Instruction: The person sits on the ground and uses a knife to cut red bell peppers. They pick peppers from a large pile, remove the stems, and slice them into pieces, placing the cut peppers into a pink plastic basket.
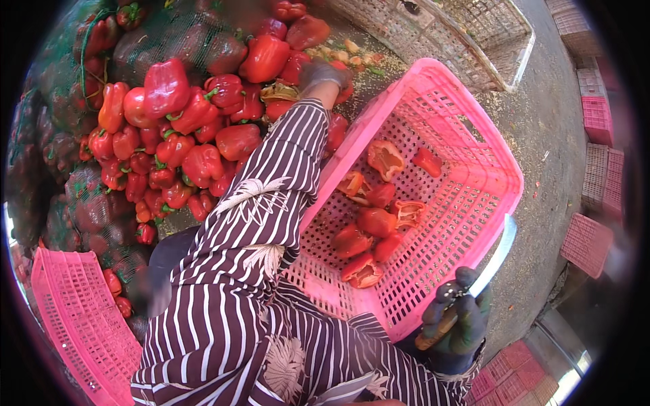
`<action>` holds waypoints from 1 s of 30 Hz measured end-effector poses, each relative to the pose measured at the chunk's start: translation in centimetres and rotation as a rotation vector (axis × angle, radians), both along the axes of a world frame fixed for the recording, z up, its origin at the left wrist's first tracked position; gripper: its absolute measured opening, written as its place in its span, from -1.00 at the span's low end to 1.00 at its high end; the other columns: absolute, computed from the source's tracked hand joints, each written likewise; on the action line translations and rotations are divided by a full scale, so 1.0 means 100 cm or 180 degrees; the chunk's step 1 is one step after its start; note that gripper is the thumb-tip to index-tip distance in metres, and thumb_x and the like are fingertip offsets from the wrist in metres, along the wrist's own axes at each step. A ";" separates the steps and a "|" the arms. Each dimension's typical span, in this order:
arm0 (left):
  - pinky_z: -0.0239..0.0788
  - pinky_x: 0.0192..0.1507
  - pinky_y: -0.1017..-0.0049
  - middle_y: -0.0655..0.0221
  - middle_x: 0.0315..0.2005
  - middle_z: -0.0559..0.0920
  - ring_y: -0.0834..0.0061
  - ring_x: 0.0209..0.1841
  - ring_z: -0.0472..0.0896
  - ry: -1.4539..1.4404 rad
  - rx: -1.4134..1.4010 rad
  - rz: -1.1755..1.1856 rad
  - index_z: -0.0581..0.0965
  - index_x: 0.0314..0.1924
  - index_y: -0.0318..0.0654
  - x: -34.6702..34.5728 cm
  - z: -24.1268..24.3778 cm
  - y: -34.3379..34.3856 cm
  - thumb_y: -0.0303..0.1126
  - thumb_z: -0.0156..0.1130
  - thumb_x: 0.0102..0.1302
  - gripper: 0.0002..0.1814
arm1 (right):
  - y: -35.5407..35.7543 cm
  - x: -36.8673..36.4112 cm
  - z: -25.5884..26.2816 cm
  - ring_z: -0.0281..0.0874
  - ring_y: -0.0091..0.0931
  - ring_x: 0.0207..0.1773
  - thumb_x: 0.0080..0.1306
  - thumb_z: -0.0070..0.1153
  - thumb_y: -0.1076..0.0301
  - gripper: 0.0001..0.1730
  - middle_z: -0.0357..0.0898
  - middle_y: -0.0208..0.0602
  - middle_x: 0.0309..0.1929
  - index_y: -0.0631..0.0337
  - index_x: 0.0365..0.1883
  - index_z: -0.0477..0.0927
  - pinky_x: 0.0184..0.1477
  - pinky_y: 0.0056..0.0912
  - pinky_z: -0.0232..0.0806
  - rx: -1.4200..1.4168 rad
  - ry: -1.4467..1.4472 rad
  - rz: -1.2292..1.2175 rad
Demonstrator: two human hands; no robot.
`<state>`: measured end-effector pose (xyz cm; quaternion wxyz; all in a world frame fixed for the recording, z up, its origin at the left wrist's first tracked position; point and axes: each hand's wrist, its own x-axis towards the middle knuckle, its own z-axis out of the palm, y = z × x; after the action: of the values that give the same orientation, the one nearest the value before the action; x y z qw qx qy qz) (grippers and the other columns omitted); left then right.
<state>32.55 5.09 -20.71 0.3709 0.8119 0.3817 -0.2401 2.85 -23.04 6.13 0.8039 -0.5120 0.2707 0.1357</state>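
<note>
My left hand [325, 77], in a thin greyish glove, reaches to the far edge of a heap of whole red bell peppers [175, 149]. It touches a red bell pepper [347, 94]; its fingers are partly hidden, so whether it grips the pepper is unclear. At the lower right my right hand [452, 317], in a dark stained glove, is closed around the handle of a knife [497, 256], its blade pointing up and away. Between my hands a pink perforated plastic crate [469, 198] leans at a tilt, holding several cut red pepper pieces [376, 222].
Green mesh sacks of peppers [167, 51] are stacked at the left. Pepper cores and seeds [350, 51] litter the floor beyond my left hand. A dirty pale crate [401, 30] lies at the back. Another pink crate [81, 314] stands lower left; stacked crates [595, 119] line the right.
</note>
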 end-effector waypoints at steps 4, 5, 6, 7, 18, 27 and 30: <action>0.40 0.24 0.29 0.06 0.21 0.48 0.12 0.25 0.50 -0.0539 -0.0109 0.0321 0.44 0.24 -0.14 -0.009 -0.024 0.005 0.05 0.52 -0.06 -0.13 | 0.011 -0.002 -0.003 0.59 -0.34 -0.48 0.24 -0.11 0.56 -0.56 0.54 -0.02 -0.28 0.38 0.13 0.36 -0.53 -0.32 0.53 -0.0323 0.0384 0.0079; 0.40 0.24 0.29 0.05 0.17 0.52 0.09 0.23 0.51 -0.0776 -0.0321 0.0325 0.49 0.20 -0.15 -0.016 -0.038 0.008 0.00 0.52 -0.06 -0.19 | 0.012 -0.001 -0.003 0.59 -0.34 -0.48 0.24 -0.11 0.56 -0.56 0.54 -0.01 -0.27 0.38 0.12 0.37 -0.54 -0.33 0.53 -0.0360 0.0403 0.0129; 0.39 0.24 0.29 0.00 0.12 0.56 0.04 0.21 0.53 -0.1120 -0.0156 0.0514 0.56 0.11 -0.17 -0.022 -0.053 0.010 -0.08 0.53 -0.08 -0.28 | 0.015 -0.001 -0.004 0.59 -0.34 -0.47 0.24 -0.12 0.57 -0.57 0.54 -0.01 -0.27 0.39 0.12 0.37 -0.54 -0.33 0.53 -0.0395 0.0416 0.0205; 0.39 0.22 0.30 0.00 0.10 0.58 0.06 0.18 0.55 -0.1152 -0.0112 0.0444 0.55 0.11 -0.18 -0.027 -0.055 0.008 -0.05 0.53 -0.08 -0.27 | 0.016 -0.002 -0.006 0.60 -0.34 -0.47 0.24 -0.12 0.57 -0.57 0.54 -0.01 -0.27 0.39 0.11 0.38 -0.54 -0.33 0.53 -0.0431 0.0448 0.0251; 0.39 0.23 0.29 -0.02 0.20 0.53 0.09 0.24 0.52 -0.0387 -0.0602 -0.0747 0.47 0.24 -0.38 0.007 -0.056 0.006 0.15 0.51 -0.09 -0.01 | 0.016 -0.010 -0.011 0.66 -0.27 -0.40 0.30 0.02 0.50 -0.56 0.54 0.00 -0.23 0.40 0.15 0.34 -0.55 -0.28 0.56 -0.0431 0.0483 0.0245; 0.50 0.04 0.40 0.08 0.04 0.59 0.25 0.04 0.62 -0.1772 -0.0779 -0.1026 0.45 0.25 -0.29 -0.034 -0.093 0.030 -0.08 0.31 0.17 -0.32 | 0.017 -0.007 -0.013 0.60 -0.36 -0.47 0.33 0.06 0.40 -0.56 0.57 -0.10 -0.25 0.30 0.15 0.36 -0.55 -0.35 0.52 -0.0752 0.0588 0.0630; 0.46 0.00 0.44 0.10 -0.05 0.62 0.30 -0.03 0.62 -0.2231 -0.1997 0.0853 0.49 0.09 -0.54 -0.053 -0.038 0.024 -0.02 0.49 -0.03 -0.18 | 0.021 -0.005 -0.008 0.62 -0.38 -0.47 0.34 0.05 0.38 -0.58 0.57 -0.12 -0.24 0.32 0.14 0.36 -0.58 -0.40 0.50 -0.0903 0.0805 0.0606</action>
<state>27.27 7.49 -24.49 0.7314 0.6367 0.2442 -0.0060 2.35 -20.91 5.37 0.6670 -0.6222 0.3361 0.2347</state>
